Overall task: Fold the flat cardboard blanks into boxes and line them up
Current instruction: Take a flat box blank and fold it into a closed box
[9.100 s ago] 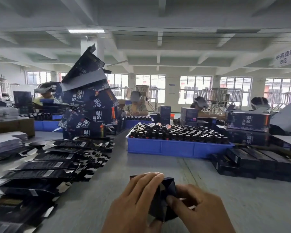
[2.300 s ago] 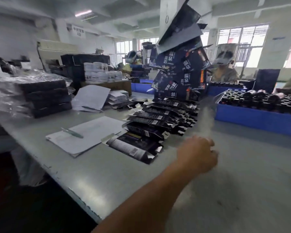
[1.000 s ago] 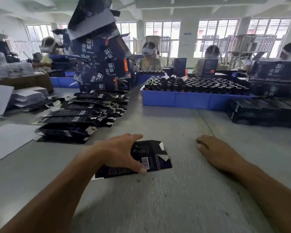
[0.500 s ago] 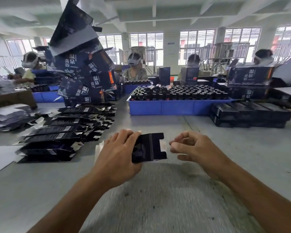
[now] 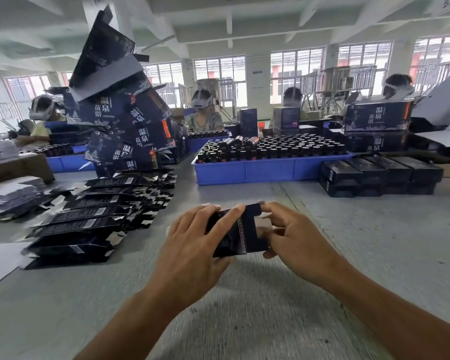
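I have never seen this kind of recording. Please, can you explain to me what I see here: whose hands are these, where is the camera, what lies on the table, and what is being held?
There is no machine here. A person wears a camera on the head, so the single picture looks forward and down at that person's own arms. The left hand and the right hand both grip one dark cardboard blank just above the grey table, apparently starting to open it into a box. To the left lie rows of flat blanks not yet folded. Further back stands a blue tray full of small dark bottles, and to the right a stack of finished dark boxes. Other workers sit behind.
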Tool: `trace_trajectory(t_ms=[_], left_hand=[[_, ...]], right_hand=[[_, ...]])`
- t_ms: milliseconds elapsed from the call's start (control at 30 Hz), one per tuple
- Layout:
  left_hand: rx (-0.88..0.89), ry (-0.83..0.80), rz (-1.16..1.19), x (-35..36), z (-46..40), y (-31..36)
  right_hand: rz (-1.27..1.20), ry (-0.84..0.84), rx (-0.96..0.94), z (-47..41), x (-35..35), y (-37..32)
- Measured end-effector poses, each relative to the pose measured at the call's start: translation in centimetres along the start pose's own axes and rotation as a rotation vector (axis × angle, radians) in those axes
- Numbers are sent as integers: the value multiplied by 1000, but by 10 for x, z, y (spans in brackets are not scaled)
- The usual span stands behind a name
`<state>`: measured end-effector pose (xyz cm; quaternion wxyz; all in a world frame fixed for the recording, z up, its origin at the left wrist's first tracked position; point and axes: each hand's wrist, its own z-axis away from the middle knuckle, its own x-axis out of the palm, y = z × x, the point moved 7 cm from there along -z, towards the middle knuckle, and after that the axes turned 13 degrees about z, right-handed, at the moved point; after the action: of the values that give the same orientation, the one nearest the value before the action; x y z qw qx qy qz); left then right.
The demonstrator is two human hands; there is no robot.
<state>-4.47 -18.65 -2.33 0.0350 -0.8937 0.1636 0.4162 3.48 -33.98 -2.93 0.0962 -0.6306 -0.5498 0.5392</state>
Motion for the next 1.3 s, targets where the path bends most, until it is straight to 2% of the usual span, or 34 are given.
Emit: trace_trajectory(t_ms=[200,400,667,1000,1133,1300], left_hand=[[74,46,-82,-4,-1,9],[27,33,0,-4,0,5],[69,64,61,-10,-2,10],[64,96,157,-13,0,9],[49,85,148,-11,1,8],[41,78,140,-14,2,7]], right_hand=[[52,84,-113,4,-7,-16],[63,123,-113,6,-8,-18],[160,212,-128,7,-12,-19],[308,255,-246,12,-12,-30],[329,238,-266,12,-11,-30],[307,136,-239,10,-4,-30]])
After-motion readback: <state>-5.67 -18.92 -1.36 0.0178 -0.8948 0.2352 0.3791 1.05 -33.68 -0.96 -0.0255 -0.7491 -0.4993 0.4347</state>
